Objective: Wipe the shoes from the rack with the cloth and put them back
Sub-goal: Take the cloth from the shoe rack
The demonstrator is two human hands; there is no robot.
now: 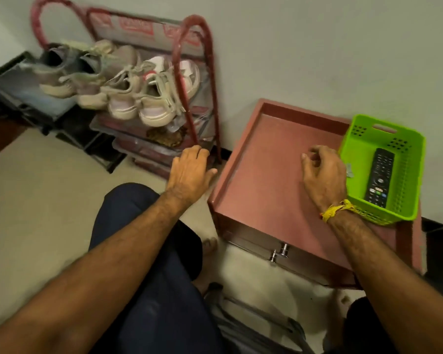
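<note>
Nearest the camera, both forearms reached forward over a bent knee in dark trousers. The left hand hung with its fingers loosely curled and held nothing, its fingertips at the foot of the red rack; whether they touched the frame could not be told. The right hand, a yellow thread at its wrist, hovered slack-fingered and empty over the reddish tray-topped cabinet, just beside the green basket holding a remote.

The shoes sat on the rack's top shelf, up and to the left of the left hand, heels toward the person and long axes running back to the wall. The left hand was clearly the nearer, so it seemed the likelier one to lift a shoe. No cloth showed anywhere.

Underfoot lay pale floor; behind the rack and cabinet rose a plain light wall, with a dark low shelf at far left
</note>
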